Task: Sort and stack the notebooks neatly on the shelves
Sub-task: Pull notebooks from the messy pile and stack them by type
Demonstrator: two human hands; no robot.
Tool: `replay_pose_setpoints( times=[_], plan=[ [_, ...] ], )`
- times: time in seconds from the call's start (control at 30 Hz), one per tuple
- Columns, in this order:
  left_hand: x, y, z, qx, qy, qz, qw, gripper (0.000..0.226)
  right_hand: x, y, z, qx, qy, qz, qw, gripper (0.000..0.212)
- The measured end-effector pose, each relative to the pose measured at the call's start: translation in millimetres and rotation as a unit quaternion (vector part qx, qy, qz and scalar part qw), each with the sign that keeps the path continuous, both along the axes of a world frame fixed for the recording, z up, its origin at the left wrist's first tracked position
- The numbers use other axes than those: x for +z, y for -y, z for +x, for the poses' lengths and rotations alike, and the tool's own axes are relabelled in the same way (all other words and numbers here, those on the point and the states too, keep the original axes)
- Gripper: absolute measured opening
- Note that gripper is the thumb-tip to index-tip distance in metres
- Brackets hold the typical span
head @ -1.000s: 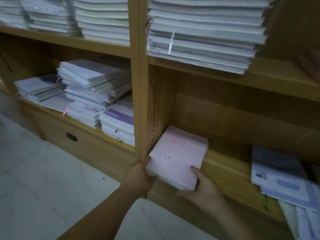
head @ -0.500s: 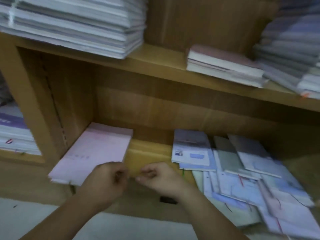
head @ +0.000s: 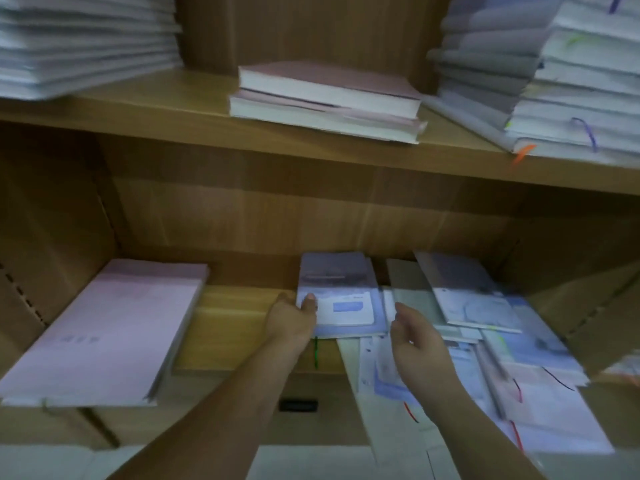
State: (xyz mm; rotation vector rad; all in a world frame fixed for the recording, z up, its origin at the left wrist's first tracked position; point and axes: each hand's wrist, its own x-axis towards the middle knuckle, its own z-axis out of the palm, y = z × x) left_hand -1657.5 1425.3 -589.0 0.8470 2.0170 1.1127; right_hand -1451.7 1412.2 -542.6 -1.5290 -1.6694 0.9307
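A pink stack of notebooks lies on the left of the lower shelf, jutting over its front edge. To its right a blue-and-white notebook tops a loose spread of blue and white notebooks. My left hand grips the left edge of that blue notebook, thumb on its cover. My right hand hovers just right of it above the spread, fingers relaxed and holding nothing.
On the upper shelf sit two thick pink-covered books, a tall white stack at left and grey and white stacks at right. A wooden side panel bounds the compartment at left. Below is a dark handle slot.
The view swung right, away from the pink stack. Both hands left the pink stack and moved right; my left hand has taken hold of the blue notebook's edge and my right hand has opened.
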Motion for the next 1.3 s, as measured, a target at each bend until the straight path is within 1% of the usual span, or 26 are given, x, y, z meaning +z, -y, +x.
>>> replay_pose_setpoints(
  times=[0.03,0.07,0.13,0.2,0.23,0.3,0.33,0.37,0.43,0.5,0.57,0.63,0.7,0.73,0.77,0.83,0.9,0.93,1.0,1.07,1.13,1.2,1.27,1.3],
  plan=[
    [-2,-4,3,-0.022,-0.030,-0.009,0.999,0.039,-1,-3,-1,0.010,-0.006,-0.029,1.000,0.041],
    [-2,-6,8,-0.049,-0.066,-0.024,0.996,0.036,0,-6,-4,0.022,-0.006,-0.059,0.998,0.042],
    [-8,-8,18,-0.070,-0.123,-0.053,0.988,0.042,0,-14,-9,0.036,-0.008,-0.086,0.996,0.045],
    [-10,-9,23,-0.070,-0.129,-0.044,0.988,0.045,-2,-21,-11,0.018,-0.050,-0.095,0.994,0.049],
    [-8,-9,24,-0.068,-0.094,-0.024,0.993,0.044,-3,-23,-11,0.002,-0.067,-0.098,0.993,0.049],
    [4,-7,22,-0.044,0.053,0.020,0.997,0.031,-7,-27,-8,-0.031,-0.095,-0.120,0.988,0.040],
    [15,-3,22,-0.033,0.128,0.028,0.991,0.022,-7,-29,-6,-0.042,-0.115,-0.131,0.984,0.034],
    [27,3,24,-0.029,0.182,0.027,0.983,0.015,-5,-29,-4,-0.050,-0.134,-0.138,0.980,0.029],
    [43,16,25,-0.042,0.198,0.036,0.979,0.015,3,-29,-1,-0.053,-0.164,-0.140,0.975,0.021],
    [52,33,26,-0.048,0.222,0.060,0.972,0.018,12,-24,-1,-0.049,-0.177,-0.148,0.972,0.026],
    [58,53,21,-0.049,0.293,0.075,0.952,0.020,17,-16,-3,-0.021,-0.177,-0.176,0.968,0.030],
    [63,74,15,-0.079,0.334,0.082,0.936,0.024,22,-7,-8,0.022,-0.211,-0.214,0.953,0.031],
    [60,93,5,-0.136,0.293,0.085,0.943,0.028,29,5,-14,0.067,-0.257,-0.233,0.935,0.027],
    [57,103,-1,-0.157,0.250,0.085,0.952,0.030,31,11,-17,0.087,-0.265,-0.215,0.936,0.024],
    [55,114,-7,-0.173,0.200,0.085,0.961,0.033,32,16,-20,0.100,-0.264,-0.188,0.941,0.025],
    [52,132,-17,-0.193,0.113,0.080,0.971,0.037,34,29,-28,0.120,-0.244,-0.137,0.952,0.039],
    [57,146,-24,-0.184,0.042,0.068,0.980,0.032,35,43,-37,0.155,-0.209,-0.107,0.960,0.049],
    [60,150,-29,-0.171,0.005,0.064,0.983,0.031,36,48,-43,0.171,-0.191,-0.092,0.962,0.050],
    [58,155,-39,-0.157,-0.041,0.072,0.984,0.037,35,53,-54,0.177,-0.153,-0.047,0.971,0.050],
    [55,152,-46,-0.143,-0.070,0.097,0.982,0.041,30,51,-64,0.161,-0.127,-0.002,0.979,0.047],
    [56,146,-51,-0.129,-0.073,0.118,0.982,0.039,26,47,-73,0.149,-0.113,0.012,0.982,0.046],
    [57,142,-52,-0.117,-0.069,0.113,0.984,0.035,16,40,-82,0.140,-0.109,-0.007,0.984,0.045],
    [49,139,-51,-0.123,-0.084,0.081,0.985,0.033,3,36,-89,0.130,-0.122,-0.048,0.983,0.041],
    [43,136,-53,-0.125,-0.083,0.053,0.987,0.034,-3,38,-91,0.126,-0.113,-0.061,0.984,0.040]
  ],
)
